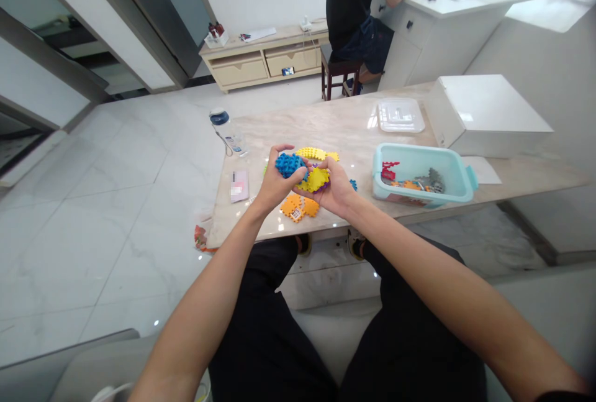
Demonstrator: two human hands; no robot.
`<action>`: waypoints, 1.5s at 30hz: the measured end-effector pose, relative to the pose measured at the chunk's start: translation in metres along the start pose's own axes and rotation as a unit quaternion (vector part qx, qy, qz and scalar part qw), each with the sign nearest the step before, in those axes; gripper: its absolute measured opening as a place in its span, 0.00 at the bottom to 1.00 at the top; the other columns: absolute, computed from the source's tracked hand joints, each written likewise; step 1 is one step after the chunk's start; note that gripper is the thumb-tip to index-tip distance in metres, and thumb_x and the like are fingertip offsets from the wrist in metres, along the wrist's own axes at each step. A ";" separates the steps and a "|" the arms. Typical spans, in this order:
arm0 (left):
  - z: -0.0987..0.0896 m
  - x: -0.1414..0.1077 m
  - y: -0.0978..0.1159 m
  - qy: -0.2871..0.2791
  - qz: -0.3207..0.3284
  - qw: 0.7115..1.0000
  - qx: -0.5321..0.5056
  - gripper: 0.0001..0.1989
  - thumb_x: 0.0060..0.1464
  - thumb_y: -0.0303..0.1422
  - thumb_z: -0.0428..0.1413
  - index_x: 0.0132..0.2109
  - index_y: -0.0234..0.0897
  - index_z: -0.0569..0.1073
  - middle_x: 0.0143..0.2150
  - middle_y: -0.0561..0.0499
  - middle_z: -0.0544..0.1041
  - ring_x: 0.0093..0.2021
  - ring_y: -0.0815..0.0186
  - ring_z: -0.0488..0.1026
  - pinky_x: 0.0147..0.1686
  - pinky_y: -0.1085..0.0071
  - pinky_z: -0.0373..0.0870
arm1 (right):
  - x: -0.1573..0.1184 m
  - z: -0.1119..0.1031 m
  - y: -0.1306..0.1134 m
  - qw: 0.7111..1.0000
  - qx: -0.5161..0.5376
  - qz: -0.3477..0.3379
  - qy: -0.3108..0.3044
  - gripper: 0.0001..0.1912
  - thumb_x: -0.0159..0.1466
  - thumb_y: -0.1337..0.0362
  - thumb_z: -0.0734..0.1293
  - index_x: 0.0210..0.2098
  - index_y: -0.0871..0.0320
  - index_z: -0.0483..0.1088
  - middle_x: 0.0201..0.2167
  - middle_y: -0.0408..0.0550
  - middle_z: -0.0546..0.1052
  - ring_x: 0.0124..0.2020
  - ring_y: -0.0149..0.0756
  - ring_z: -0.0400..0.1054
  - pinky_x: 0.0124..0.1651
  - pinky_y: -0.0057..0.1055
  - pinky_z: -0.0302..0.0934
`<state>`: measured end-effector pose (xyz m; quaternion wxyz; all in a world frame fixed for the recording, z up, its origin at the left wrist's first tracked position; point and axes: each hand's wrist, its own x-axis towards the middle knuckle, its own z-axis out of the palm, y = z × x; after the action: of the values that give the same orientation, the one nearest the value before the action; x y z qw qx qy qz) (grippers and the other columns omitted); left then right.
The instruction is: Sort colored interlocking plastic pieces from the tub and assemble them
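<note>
My left hand (pixel 273 189) is closed around a knobbly cluster of blue interlocking building pieces (pixel 287 164). Close beside it, my right hand (pixel 339 191) grips a yellow building piece (pixel 317 179) with some purple showing under it. The blue and yellow parts meet between my hands; whether they are joined I cannot tell. Under my hands on the table lie orange pieces (pixel 299 208), one with a white window-like grid. A curved row of yellow pieces (pixel 314 153) lies just beyond my fingers, and a bit of blue (pixel 353 185) shows past my right hand.
A light-blue bin (pixel 421 199) with red, orange and grey pieces stands on the table (pixel 298 119) at right. Behind it are a clear lid (pixel 400 115) and a white box (pixel 496 110). A water bottle (pixel 230 135) and pink packet (pixel 239 186) are at left. Another person (pixel 356 4) sits beyond.
</note>
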<state>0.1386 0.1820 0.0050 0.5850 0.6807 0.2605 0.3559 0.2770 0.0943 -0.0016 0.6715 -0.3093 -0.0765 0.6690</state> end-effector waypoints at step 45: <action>0.014 0.005 -0.018 0.105 -0.066 0.991 -0.058 0.22 0.45 0.42 0.77 0.44 0.37 0.81 0.43 0.48 0.85 0.44 0.58 0.81 0.49 0.62 0.78 | 0.013 -0.002 0.013 0.975 -0.209 -0.062 0.044 0.10 0.57 0.69 0.72 0.39 0.58 0.75 0.34 0.47 0.82 0.36 0.37 0.77 0.47 0.39 0.77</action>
<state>0.1543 0.1807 -0.0130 0.6150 0.5862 0.3438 0.4000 0.2682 0.1048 -0.0138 0.6352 -0.4663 -0.2044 0.5808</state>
